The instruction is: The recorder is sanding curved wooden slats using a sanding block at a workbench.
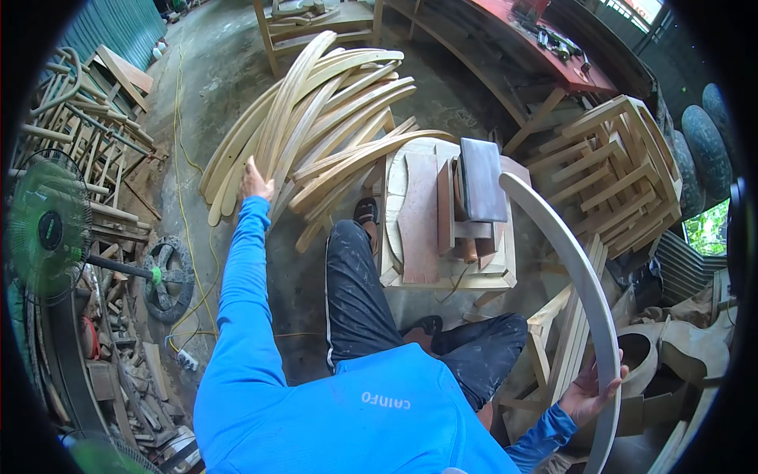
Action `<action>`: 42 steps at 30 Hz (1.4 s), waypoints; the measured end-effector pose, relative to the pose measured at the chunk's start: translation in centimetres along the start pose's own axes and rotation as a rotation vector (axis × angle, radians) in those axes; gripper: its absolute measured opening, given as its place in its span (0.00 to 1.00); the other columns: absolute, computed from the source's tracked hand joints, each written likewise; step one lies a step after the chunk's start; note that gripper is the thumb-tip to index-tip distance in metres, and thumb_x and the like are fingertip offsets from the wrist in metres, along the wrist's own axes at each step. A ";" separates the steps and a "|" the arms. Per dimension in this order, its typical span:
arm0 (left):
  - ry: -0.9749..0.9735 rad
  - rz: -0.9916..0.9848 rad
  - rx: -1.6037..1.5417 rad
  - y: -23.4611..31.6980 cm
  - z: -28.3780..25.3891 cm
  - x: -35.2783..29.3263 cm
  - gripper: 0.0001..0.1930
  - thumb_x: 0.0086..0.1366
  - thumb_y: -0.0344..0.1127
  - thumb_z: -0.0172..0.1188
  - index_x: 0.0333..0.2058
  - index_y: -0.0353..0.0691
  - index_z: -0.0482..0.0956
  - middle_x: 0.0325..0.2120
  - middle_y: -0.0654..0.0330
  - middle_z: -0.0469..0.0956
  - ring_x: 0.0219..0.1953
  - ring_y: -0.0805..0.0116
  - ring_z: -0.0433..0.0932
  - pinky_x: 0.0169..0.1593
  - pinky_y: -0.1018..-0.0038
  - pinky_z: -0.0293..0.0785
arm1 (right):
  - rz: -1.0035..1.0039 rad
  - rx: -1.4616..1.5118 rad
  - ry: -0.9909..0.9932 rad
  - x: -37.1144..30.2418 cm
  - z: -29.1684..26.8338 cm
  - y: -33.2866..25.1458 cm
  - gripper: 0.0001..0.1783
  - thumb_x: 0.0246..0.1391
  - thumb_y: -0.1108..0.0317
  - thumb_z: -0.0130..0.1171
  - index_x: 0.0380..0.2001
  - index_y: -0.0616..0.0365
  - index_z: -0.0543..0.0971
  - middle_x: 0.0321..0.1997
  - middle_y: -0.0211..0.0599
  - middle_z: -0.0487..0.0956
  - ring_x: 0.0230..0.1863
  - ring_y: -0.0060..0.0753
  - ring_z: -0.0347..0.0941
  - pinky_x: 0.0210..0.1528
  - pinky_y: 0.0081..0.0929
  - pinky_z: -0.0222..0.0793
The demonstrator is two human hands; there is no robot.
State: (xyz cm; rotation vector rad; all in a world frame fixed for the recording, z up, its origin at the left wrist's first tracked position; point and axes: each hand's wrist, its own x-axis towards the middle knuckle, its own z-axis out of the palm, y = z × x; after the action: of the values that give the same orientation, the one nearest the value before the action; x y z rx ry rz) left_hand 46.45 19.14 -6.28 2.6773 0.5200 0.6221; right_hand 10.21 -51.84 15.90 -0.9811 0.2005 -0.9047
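Note:
Reaching to the left, my left hand (257, 185) is closed on the near end of a curved wooden slat (298, 110). That slat lies on top of a fanned pile of similar curved slats (347, 118); some of my fingers are hidden. Low on the right, my right hand (588, 393) grips another curved wooden slat (580, 272) near its lower part. This one arcs upward, its far tip beside a dark rectangular pad (482, 180) on a wooden stand. The stand's pale top (496, 278) is in front of my knees, with brown boards around the pad.
A standing fan (49, 229) and heaped wood scraps (126, 387) are on the left. A yellow cord (180, 134) runs across the floor. Stacked wooden frames (608, 166) stand at the right, below a red-topped table (545, 35). Shaped wooden parts (695, 347) lie near my right arm.

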 end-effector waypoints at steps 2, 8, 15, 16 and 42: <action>-0.035 -0.240 0.041 -2.2 -0.6 -0.8 0.43 0.57 0.46 0.74 0.67 0.42 0.62 0.61 0.47 0.72 0.63 0.41 0.71 0.64 0.52 0.69 | 0.036 0.048 -0.009 0.3 0.0 0.7 0.23 0.62 0.59 0.67 0.59 0.47 0.78 0.69 0.45 0.73 0.70 0.46 0.70 0.72 0.51 0.68; 0.087 -0.126 0.107 -4.6 0.8 -3.5 0.39 0.55 0.49 0.76 0.62 0.43 0.70 0.56 0.49 0.77 0.59 0.43 0.70 0.64 0.53 0.64 | 0.062 0.094 -0.027 1.0 1.2 2.6 0.23 0.61 0.58 0.68 0.58 0.49 0.79 0.68 0.46 0.74 0.69 0.46 0.70 0.72 0.51 0.68; 0.128 -0.078 0.048 -6.3 1.9 -5.8 0.39 0.54 0.49 0.76 0.62 0.45 0.69 0.54 0.49 0.77 0.58 0.42 0.71 0.62 0.50 0.66 | 0.087 0.075 -0.060 0.9 1.1 2.4 0.23 0.61 0.59 0.68 0.58 0.49 0.79 0.68 0.47 0.74 0.70 0.45 0.70 0.72 0.54 0.67; 0.146 -0.061 0.071 -6.5 1.8 -6.0 0.39 0.54 0.48 0.76 0.62 0.46 0.69 0.54 0.50 0.77 0.58 0.43 0.70 0.62 0.49 0.66 | 0.087 0.071 -0.068 0.9 1.0 2.3 0.23 0.61 0.59 0.68 0.58 0.49 0.79 0.68 0.47 0.74 0.70 0.45 0.69 0.72 0.55 0.67; 0.219 0.069 0.046 -10.3 -1.4 -11.2 0.39 0.55 0.47 0.75 0.64 0.50 0.72 0.49 0.53 0.78 0.54 0.46 0.72 0.58 0.49 0.67 | 0.147 0.090 0.073 -0.4 2.4 3.0 0.23 0.58 0.63 0.71 0.56 0.52 0.79 0.62 0.46 0.78 0.65 0.46 0.74 0.71 0.50 0.70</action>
State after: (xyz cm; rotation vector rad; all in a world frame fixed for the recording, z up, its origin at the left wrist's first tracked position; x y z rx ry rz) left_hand 33.61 23.72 -13.17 2.6950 0.5059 0.9415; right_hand 12.91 -49.34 14.78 -0.8392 0.2880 -0.8085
